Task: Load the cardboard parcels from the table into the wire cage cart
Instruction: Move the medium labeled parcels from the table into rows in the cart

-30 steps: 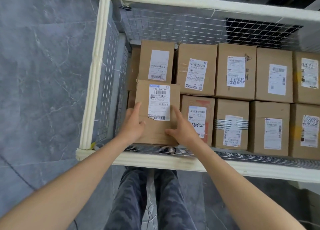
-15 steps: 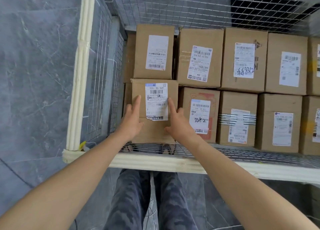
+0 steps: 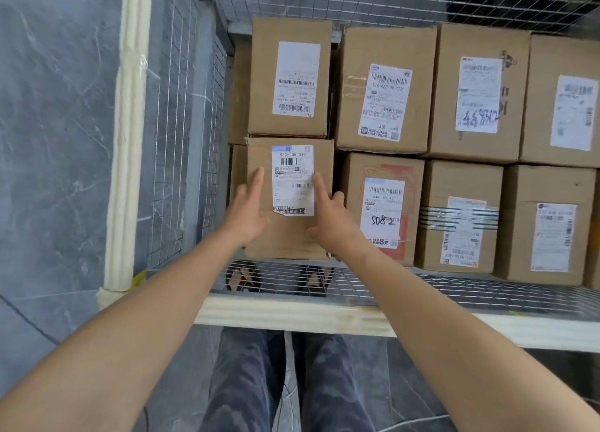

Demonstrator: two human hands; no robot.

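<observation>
Parcel (image 3: pixel 289 240) is sitting in the near left corner of the cart (image 3: pixel 292 314), on top of lower boxes (image 3: pixel 238 171) that are showing at its left side. Its white label (image 3: pixel 292 180) is facing up.

Both hands are clamping the parcel from its two sides. The left hand (image 3: pixel 245 214) is lying on the left edge. Its forefinger is pointing straight along the top, the thumb is resting on the top, and the other fingers are bending down over the edge. The right hand (image 3: pixel 331 227) is doing the same on the right edge. Its forefinger is touching the side of the label, and its other fingers are going down into the gap beside the next box (image 3: pixel 383 210), which is carrying a handwritten "5082".

The far edge of the parcel is meeting the rear box (image 3: pixel 289 77). More boxes (image 3: pixel 459 217) are standing in two rows to the right, close together.

The person's feet (image 3: pixel 238 275) are showing through the near wire wall. The legs, in dark trousers (image 3: pixel 246 383), are standing just outside the rim, on the grey floor (image 3: pixel 58 139).
</observation>
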